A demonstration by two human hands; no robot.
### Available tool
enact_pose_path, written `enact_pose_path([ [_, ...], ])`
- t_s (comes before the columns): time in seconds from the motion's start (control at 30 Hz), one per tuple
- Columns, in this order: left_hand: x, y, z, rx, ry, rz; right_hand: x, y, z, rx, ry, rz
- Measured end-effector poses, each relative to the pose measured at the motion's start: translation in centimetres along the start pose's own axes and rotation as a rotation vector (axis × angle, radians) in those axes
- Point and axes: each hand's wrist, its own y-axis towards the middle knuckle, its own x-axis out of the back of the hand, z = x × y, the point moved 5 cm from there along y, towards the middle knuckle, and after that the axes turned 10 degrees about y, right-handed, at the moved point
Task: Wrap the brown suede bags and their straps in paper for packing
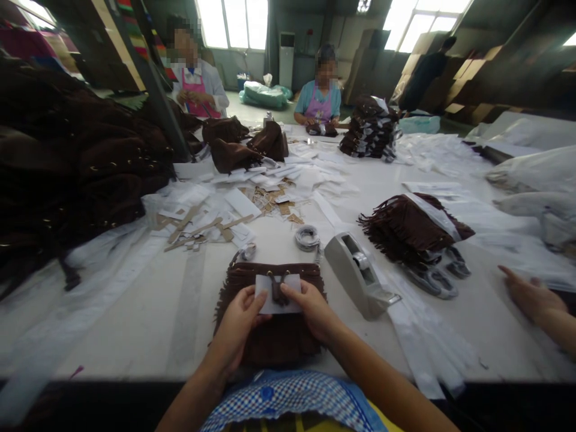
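A brown fringed bag (279,342) lies flat on the table right in front of me. Over its upper part is a white paper sheet (270,305), with the bag's dark tassel (278,291) and its cords lying on top. My left hand (243,318) pinches the sheet's left edge between thumb and fingers. At the sheet's right side, my right hand (315,306) grips the edge, its thumb close to the tassel. A wrapped strap coil (307,238) rests just above the bag. Close by on the right stands a grey tape dispenser (357,273).
Brown bags (85,150) are heaped at the left. Paper slips and brown tags (274,201) lie scattered mid-table. A fringed bag stack (414,228) sits to the right, near a co-worker's hand (537,300). Two people work across the table (135,324), beside a taller bag stack (369,129).
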Motion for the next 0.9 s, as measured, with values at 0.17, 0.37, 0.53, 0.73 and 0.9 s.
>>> enact_pose_path([
  [0.17,-1.6,0.4,0.5,0.024,0.067,0.027,0.0,-0.3,0.1,0.07,-0.093,-0.011],
  [0.37,-1.1,0.4,0.7,-0.118,0.158,-0.096,0.7,-0.6,-0.6,-0.001,0.042,0.045],
  [0.53,-0.9,0.2,0.5,-0.129,0.151,-0.13,0.2,-0.7,-0.7,-0.064,0.105,0.112],
  [0.73,-0.8,0.0,0.0,-0.191,0.138,-0.131,-0.4,-0.7,-0.9,-0.015,-0.015,0.108],
  [0.9,-0.6,0.4,0.5,-0.212,0.146,-0.106,-0.1,-0.4,-1.1,0.027,-0.115,0.092],
])
